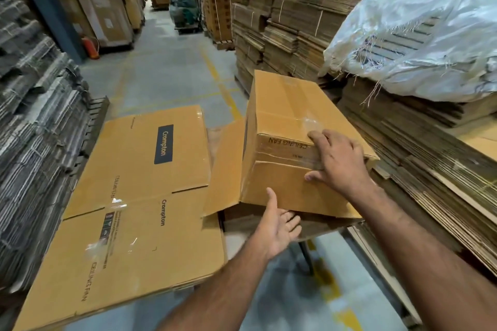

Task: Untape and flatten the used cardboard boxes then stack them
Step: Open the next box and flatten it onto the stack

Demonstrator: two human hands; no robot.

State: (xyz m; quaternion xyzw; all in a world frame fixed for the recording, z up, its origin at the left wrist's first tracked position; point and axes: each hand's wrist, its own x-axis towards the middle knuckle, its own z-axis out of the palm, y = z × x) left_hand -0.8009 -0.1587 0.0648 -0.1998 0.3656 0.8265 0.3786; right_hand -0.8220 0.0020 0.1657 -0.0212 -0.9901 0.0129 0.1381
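Observation:
A brown cardboard box, still standing in box shape, rests in front of me with clear tape across its near edge and "CEILING FAN" printed upside down. My right hand lies on its near top corner, fingers spread over the taped seam. A side flap hangs open to the left. Palm up and fingers apart, my left hand is under the box's lower front edge and holds nothing. To the left lies a flattened Crompton box on top of a stack.
Tall piles of flattened, tied cardboard line the left and right sides. A white woven sack covers a pile at the right. A concrete aisle with yellow lines runs ahead toward pallets of boxes; a red extinguisher stands far left.

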